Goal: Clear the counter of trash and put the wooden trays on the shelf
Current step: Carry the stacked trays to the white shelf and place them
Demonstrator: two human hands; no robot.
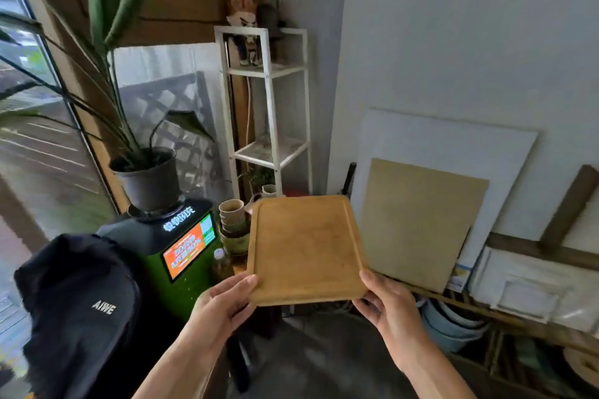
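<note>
I have both hands out in front of me, forearms reaching up from the bottom of the view. My left hand [227,300] grips the near left corner of the tray [306,249], thumb on top and fingers curled under. My right hand [387,304] holds the near right corner the same way, thumb lying along the edge. Both are closed on the wood, so the tray hangs in the air between them, roughly flat and tipped slightly away from me, its grooved face up.

Beyond the tray stands the white shelf [269,107], against the corner, with a doll [244,29] on its top tier; the middle tier looks bare. The tray is well short of it.

To my left, a black cap [81,308] reads "AIWE" in white letters. Behind it a green machine [181,256] shows an orange screen with writing too blurred to read, and a potted plant [149,178] sits on top. Stacked cups [231,220] stand just beside the tray's left edge.
</note>
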